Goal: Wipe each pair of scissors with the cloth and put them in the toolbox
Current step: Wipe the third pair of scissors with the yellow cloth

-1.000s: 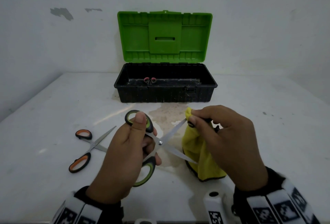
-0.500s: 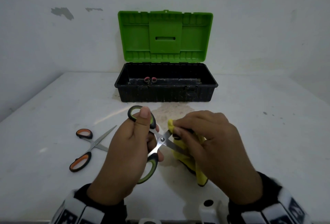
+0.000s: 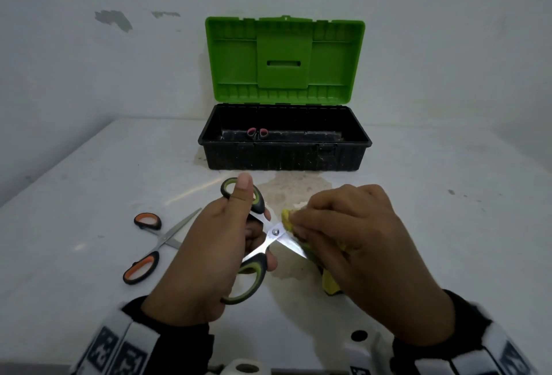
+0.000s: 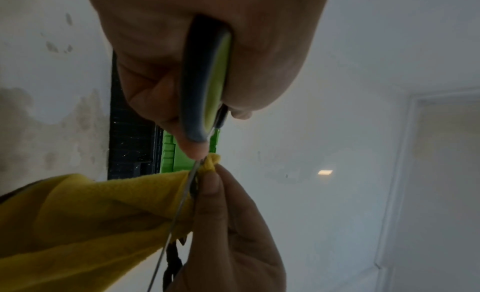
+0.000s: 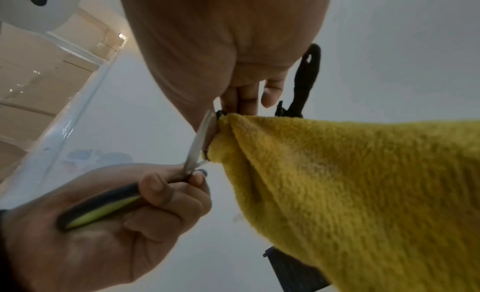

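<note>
Right hand (image 3: 358,243) hides most of the yellow cloth (image 3: 330,283)

head cam looks forward-down; wrist cams close, upward — all share green-handled scissors (image 3: 256,235).

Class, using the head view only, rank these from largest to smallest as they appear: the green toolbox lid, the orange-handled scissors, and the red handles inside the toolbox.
1. green toolbox lid
2. orange-handled scissors
3. red handles, by far the smallest; they also lie farther from the camera.
</note>
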